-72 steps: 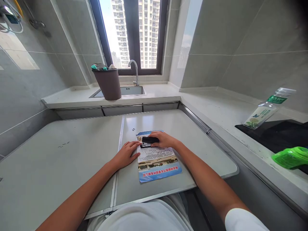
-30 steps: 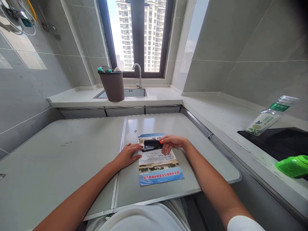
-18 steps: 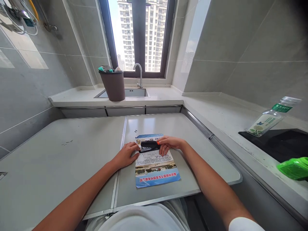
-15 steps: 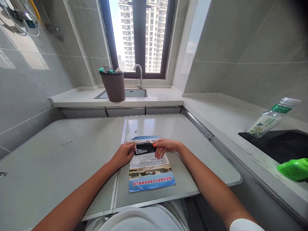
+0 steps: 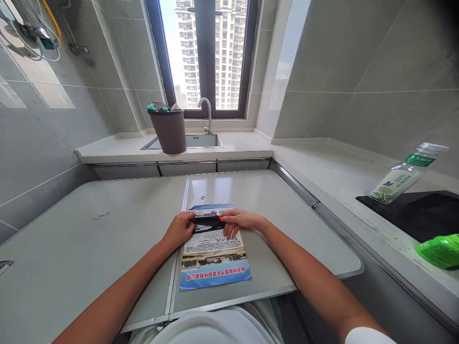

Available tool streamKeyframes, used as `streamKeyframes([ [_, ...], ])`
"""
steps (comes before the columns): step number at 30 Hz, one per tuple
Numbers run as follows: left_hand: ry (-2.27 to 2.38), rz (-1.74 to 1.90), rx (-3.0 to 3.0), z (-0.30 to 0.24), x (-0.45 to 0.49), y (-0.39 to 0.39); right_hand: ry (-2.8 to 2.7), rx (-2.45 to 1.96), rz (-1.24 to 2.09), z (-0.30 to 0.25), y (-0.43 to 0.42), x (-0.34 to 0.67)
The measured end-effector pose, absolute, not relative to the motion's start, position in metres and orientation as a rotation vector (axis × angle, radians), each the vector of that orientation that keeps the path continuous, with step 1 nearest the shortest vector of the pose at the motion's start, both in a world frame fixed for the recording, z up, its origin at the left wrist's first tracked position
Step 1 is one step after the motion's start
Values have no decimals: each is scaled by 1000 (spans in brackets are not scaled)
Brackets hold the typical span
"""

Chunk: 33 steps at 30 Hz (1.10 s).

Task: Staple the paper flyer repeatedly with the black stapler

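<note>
A printed leaflet [image 5: 215,260] with blue bands lies upside down to me on the folding table. Across its upper part is a shiny, wrinkled strip of black plastic [image 5: 208,223]. My left hand [image 5: 179,227] is closed at the strip's left end, with fingertips pinched on its edge. At the other end, my right hand [image 5: 241,221] is closed, thumb and fingers together over the leaflet's right side. A small bright orange thing [image 5: 222,218] shows at its fingertips, too small to name. The fingers hide part of the strip's right end.
The white folding table [image 5: 136,239] has a centre seam and tiny dark bits on it. Behind it, a brown bin [image 5: 168,131] stands by the sink [image 5: 202,139] and tap [image 5: 209,114]. A tilted clear bottle [image 5: 403,177] and a green packet [image 5: 439,252] are on the right counter.
Both hands, the leaflet and the black strip have shifted a little to the left and slightly toward me. The grip of each hand looks the same.
</note>
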<state>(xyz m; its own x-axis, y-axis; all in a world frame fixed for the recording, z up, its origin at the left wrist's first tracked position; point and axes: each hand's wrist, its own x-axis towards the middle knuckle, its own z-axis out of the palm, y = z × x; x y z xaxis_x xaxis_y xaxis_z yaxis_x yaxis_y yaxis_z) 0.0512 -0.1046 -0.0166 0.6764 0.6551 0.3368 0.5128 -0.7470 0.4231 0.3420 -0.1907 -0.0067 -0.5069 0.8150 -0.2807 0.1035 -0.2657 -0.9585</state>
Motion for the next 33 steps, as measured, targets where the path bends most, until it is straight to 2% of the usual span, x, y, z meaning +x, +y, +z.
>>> streamKeyframes([
  [5,902,662,2592,-14,56,-109,-1492,-1224,1729,-2,-191,348],
  [13,1067,784,2493,-6,51,-103,-1488,-1219,1814,2,-196,355],
  [17,1182,650,2533,7,59,-79,-1457,-1245,1788,-4,-194,356],
  [22,875,456,2682,8,82,-39,-1467,-1207,1795,-8,-192,356],
  [26,918,230,2702,-8,83,-22,-1455,-1161,1764,-10,-191,349],
  [33,1140,240,2690,-22,69,-14,-1434,-1163,1706,-13,-187,337],
])
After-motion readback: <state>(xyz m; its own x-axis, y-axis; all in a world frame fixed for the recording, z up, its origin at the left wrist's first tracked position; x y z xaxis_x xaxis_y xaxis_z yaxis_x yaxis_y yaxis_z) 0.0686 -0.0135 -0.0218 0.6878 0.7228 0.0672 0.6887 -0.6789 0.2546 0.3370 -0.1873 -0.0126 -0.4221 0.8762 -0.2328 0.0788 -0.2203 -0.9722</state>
